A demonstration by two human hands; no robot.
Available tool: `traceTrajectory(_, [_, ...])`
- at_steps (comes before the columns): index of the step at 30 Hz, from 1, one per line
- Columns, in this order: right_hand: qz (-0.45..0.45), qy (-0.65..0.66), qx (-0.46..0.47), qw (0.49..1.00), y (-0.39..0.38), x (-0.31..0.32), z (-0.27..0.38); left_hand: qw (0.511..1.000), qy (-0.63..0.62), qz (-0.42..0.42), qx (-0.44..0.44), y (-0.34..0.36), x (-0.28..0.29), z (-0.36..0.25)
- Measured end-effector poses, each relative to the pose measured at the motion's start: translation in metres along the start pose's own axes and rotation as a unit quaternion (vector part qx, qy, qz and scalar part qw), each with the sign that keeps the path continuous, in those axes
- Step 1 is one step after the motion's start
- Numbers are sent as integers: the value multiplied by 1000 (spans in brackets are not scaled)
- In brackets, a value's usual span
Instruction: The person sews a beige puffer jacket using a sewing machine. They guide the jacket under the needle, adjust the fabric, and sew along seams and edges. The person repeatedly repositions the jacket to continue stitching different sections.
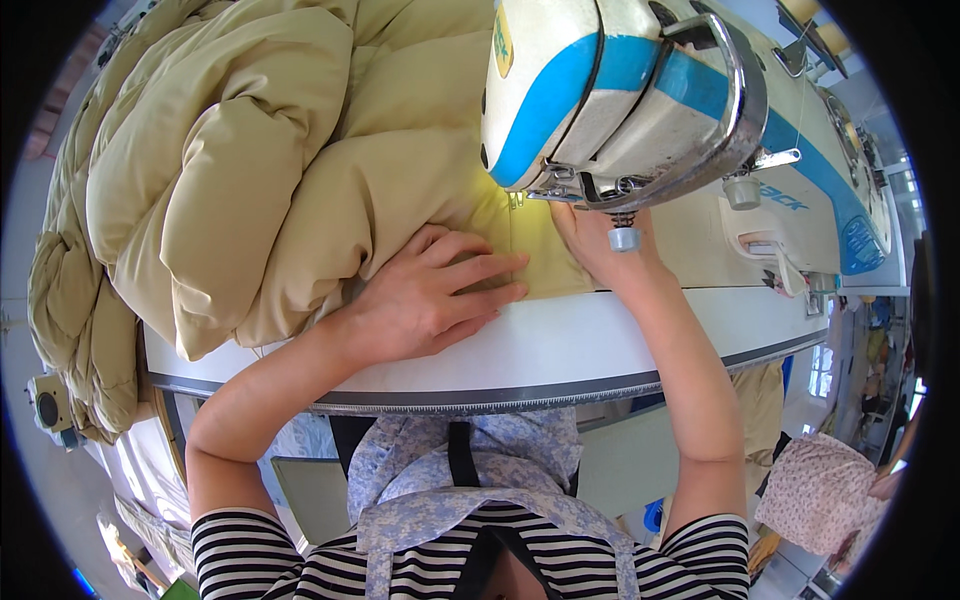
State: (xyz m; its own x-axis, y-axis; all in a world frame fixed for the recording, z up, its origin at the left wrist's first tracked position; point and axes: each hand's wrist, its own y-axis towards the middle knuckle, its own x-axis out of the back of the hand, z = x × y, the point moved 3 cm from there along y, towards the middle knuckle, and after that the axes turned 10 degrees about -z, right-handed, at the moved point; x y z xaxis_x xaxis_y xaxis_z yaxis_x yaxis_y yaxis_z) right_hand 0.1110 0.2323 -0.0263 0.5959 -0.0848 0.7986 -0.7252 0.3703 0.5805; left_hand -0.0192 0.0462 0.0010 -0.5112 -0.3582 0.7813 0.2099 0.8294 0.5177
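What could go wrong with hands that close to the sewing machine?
The right hand reaches in behind the head of the sewing machine, so a finger might get pricked or pinched if it slips. The big puffy cloth bulges beside the left hand and droops past the table on the left, so its weight could tug things crooked.

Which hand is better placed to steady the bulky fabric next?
Probably the left hand: it rests against the beige fabric, while the right hand sits farther right, partly hidden by the sewing machine.
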Motion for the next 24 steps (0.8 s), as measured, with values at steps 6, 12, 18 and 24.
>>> traceTrajectory(6, [1, -20, 28, 999, -1, -27, -22, 1000, 25, -10, -14, 6, -1, 10])
traceTrajectory(12, [-40, 51, 19, 998, 0, 23, 1, 998, 51, -29, -14, 7, -2, 12])
traceTrajectory(18, [-26, 140, 100, 985, -31, 54, 46, 996, 14, -68, -56, 5, 1, 14])
traceTrajectory(24, [-10, 128, 116, 985, -33, 55, 44, 997, -27, -75, -10, 6, 2, 15])
